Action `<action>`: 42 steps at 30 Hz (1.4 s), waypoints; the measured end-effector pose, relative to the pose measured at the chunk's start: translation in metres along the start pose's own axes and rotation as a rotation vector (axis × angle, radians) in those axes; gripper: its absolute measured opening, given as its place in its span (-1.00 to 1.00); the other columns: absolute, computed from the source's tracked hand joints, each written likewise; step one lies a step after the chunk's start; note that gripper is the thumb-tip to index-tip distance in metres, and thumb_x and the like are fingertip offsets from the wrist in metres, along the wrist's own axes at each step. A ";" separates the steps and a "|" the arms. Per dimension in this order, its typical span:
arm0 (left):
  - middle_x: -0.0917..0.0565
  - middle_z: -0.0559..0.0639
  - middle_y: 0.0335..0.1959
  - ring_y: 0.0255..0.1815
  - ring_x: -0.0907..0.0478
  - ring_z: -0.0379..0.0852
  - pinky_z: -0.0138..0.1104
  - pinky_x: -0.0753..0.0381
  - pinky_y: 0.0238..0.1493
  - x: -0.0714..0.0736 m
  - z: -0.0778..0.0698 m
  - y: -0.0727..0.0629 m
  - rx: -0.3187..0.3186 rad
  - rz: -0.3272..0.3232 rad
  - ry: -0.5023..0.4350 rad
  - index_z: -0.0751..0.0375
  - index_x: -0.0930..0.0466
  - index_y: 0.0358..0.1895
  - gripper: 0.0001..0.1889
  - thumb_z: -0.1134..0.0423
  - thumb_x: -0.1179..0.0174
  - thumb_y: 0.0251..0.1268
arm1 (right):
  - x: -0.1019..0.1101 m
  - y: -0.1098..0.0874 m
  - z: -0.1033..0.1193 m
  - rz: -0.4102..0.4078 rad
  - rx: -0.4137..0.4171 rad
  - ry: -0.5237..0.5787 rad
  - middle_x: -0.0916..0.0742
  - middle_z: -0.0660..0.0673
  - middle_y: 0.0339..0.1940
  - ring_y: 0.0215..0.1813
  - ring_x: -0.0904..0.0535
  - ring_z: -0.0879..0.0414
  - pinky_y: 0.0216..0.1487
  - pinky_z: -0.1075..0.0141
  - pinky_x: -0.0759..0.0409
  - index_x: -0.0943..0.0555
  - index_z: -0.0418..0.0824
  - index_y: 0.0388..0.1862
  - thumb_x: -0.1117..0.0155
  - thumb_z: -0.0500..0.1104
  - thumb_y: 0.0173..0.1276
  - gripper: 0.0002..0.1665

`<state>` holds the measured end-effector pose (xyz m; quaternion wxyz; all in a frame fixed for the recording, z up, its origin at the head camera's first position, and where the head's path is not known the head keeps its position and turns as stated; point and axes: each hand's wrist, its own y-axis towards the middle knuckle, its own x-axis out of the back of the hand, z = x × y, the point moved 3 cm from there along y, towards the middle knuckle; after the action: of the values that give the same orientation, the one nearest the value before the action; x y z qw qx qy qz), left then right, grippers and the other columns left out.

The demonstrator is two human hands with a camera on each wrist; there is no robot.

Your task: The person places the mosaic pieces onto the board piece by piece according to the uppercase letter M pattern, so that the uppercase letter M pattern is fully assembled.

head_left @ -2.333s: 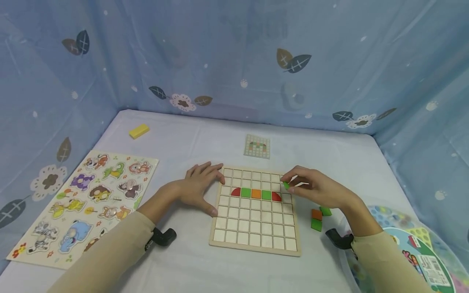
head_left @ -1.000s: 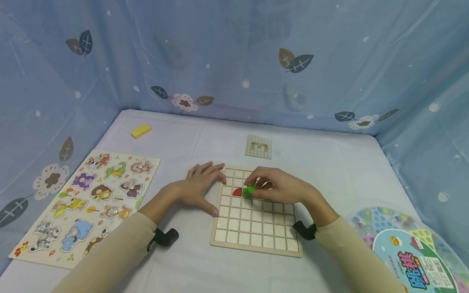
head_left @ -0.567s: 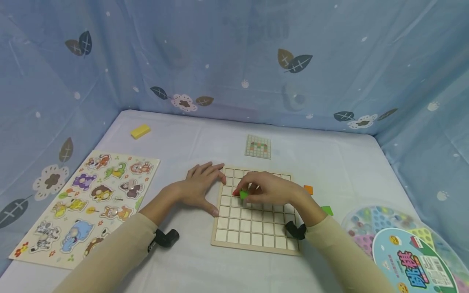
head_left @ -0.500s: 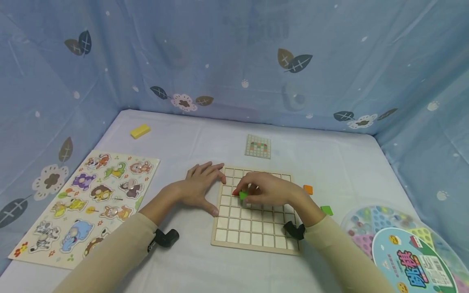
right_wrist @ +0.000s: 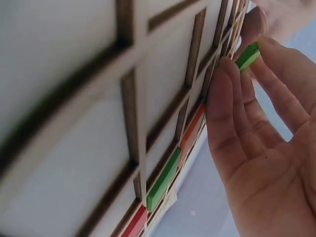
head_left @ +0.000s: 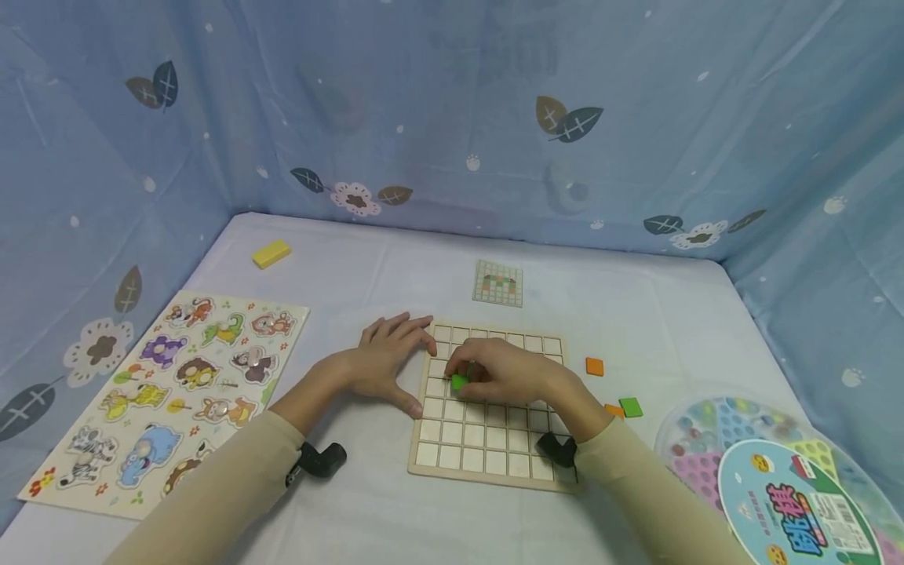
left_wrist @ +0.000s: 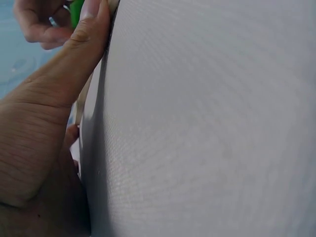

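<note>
- Animal puzzle board, left of the frame: its recesses appear to hold animal pieces; it lies well apart from the work, so little threatens it.
- Round game pack, lower right: small coloured balls show around its label; a wide elbow swing might shove it.
- Grid board, centre: it could slide or pivot under a push, since support shows only along its left side.
- Right sleeve, lower right: drawn back low, it could sweep away the loose tiles near it.
- Left hand, left of centre: fingers spread, thumb apart at the board's edge; a weak brace would let the board creep.
- Right hand, centre: thumb and fingertips pinch the held green tile over the grid's left part; tilted, it could slip or catch on a divider.
- Grid cells, right wrist view, lower middle: a red tile, seated green tile and seated orange tile fill some; brushing fingers might unseat them.
- Loose orange tile and loose green tile, right of centre: uncontained, easily knocked.
</note>
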<state>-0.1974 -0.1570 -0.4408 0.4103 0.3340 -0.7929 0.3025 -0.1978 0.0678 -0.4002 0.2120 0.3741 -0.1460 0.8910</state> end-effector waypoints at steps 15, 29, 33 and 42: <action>0.13 -0.01 0.72 0.69 0.30 0.29 0.35 0.30 0.54 0.001 -0.002 0.001 -0.005 -0.003 0.002 -0.23 -0.29 0.29 -0.04 -0.53 -0.46 -0.21 | 0.000 0.004 0.001 0.008 -0.040 -0.105 -0.68 0.03 0.01 -0.13 -0.61 0.24 -0.04 0.33 -0.64 -0.65 -0.11 0.12 -0.39 -0.16 0.45 -0.70; 0.11 0.00 0.72 0.69 0.30 0.29 0.36 0.31 0.54 0.000 -0.001 0.001 -0.008 -0.010 0.001 -0.24 -0.30 0.27 -0.05 -0.52 -0.47 -0.21 | -0.002 0.002 -0.001 0.002 -0.055 -0.116 -0.72 0.07 -0.08 -0.12 -0.61 0.25 -0.01 0.31 -0.63 -0.65 -0.08 0.09 -0.40 -0.17 0.44 -0.73; 0.11 -0.01 0.72 0.69 0.29 0.29 0.35 0.31 0.54 0.000 0.000 0.001 -0.005 -0.015 -0.004 -0.24 -0.29 0.26 -0.06 -0.52 -0.47 -0.21 | -0.002 0.002 0.000 0.009 -0.056 -0.110 -0.72 0.06 -0.04 -0.10 -0.64 0.23 -0.01 0.33 -0.64 -0.65 -0.10 0.09 -0.42 -0.19 0.41 -0.70; 0.11 0.00 0.72 0.69 0.30 0.29 0.34 0.31 0.55 0.000 0.000 -0.001 -0.011 -0.012 -0.010 -0.25 -0.30 0.25 -0.07 -0.52 -0.48 -0.21 | 0.001 -0.006 0.002 0.010 -0.018 -0.077 -0.71 -0.01 0.07 -0.10 -0.67 0.22 -0.01 0.33 -0.67 -0.64 -0.16 0.16 -0.42 -0.23 0.40 -0.63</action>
<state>-0.1961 -0.1576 -0.4409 0.4101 0.3379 -0.7945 0.2939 -0.1942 0.0724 -0.3971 0.2051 0.4055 -0.1642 0.8755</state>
